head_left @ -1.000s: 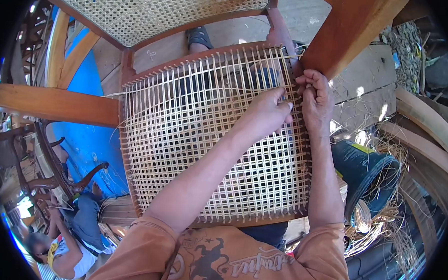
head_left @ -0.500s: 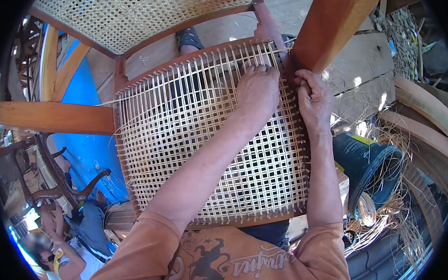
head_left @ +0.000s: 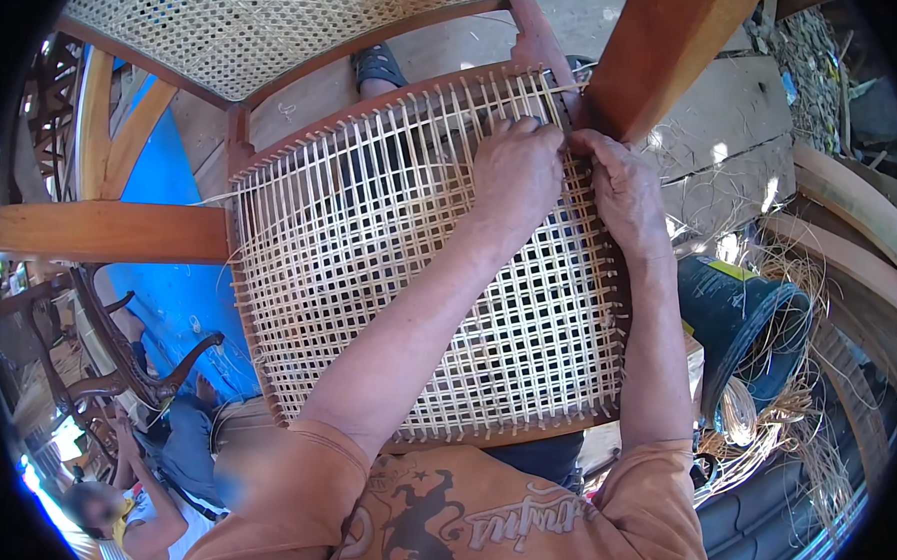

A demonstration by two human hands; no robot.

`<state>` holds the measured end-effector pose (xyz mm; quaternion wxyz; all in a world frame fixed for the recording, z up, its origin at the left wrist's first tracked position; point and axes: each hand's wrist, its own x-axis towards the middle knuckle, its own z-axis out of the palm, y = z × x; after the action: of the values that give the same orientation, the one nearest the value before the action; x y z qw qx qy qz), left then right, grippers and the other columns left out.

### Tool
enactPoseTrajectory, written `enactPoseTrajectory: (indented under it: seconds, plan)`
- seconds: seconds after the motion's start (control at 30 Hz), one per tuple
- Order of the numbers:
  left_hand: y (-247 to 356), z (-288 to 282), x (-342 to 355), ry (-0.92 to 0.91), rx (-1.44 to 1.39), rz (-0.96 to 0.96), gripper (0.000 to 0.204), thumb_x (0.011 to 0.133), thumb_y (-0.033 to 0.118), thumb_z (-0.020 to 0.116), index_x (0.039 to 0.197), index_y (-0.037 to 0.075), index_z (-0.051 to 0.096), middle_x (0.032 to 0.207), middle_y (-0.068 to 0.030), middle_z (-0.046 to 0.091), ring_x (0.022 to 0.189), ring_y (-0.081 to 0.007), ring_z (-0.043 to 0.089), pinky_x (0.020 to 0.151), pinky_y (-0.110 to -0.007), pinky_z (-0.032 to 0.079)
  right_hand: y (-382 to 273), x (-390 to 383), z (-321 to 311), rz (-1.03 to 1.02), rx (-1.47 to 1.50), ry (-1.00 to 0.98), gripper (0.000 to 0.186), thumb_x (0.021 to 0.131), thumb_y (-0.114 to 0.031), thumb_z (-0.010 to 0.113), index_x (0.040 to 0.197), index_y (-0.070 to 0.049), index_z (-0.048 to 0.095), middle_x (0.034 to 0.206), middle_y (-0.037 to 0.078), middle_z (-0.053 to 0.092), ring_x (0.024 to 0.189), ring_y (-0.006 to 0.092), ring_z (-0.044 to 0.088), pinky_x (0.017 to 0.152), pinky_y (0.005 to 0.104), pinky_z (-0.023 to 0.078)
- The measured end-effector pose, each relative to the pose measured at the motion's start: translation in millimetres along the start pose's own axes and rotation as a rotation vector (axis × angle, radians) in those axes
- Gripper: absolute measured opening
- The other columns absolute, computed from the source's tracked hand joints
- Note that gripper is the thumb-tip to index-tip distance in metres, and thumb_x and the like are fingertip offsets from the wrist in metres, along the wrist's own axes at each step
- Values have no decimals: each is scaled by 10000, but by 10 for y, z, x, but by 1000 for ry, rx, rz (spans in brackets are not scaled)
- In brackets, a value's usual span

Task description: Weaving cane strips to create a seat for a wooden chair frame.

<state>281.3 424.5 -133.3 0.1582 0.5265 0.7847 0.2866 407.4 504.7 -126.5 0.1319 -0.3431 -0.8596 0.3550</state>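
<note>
A chair seat of woven cane (head_left: 486, 327) stretches before me in a reddish wooden frame. Its near part is a tight grid; toward the far edge the strands run mostly one way, with wider gaps. My left hand (head_left: 520, 168) lies over the far right part of the weave, its fingers curled down among the cane strands (head_left: 462, 125). Beside it, at the right rail near a thick wooden post (head_left: 653, 64), my right hand (head_left: 627, 193) is closed in a pinch. What sits between its fingertips is too small to make out.
The caned backrest (head_left: 270, 22) rises beyond the seat, and a wooden arm (head_left: 105, 232) juts left. At right, a dark green bucket (head_left: 737, 313) lies tipped with loose cane around it. A blue sheet (head_left: 161, 207) and another seated person (head_left: 158, 508) are at left.
My right hand has shifted slightly left, closer to my left hand, and its fingers reach over the seat's edge. The left hand stays nearly in place, its fingertips slightly lower in the weave.
</note>
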Motion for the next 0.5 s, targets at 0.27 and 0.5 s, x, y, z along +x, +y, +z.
enactPoseTrajectory:
  seconds: [0.27,0.5]
  plan:
    - [128,-235,-334,-37,84,171,347,803,130,542,1101,-49,535,1097,-179,548,1059,-301,493,953,-385,366,-249,-305,-451,146,200,213,260,855,21,460,1080,-25,580,950,52,636,859,120,583,791,240,451]
    - [379,-586,-1253,-198,176,223,454,814,161,568,1187,-70,454,1224,-236,463,1149,-368,431,998,-443,309,-590,-2457,-1490,544,-75,499,182,882,-124,547,1024,-21,598,808,17,586,679,77,509,621,216,429]
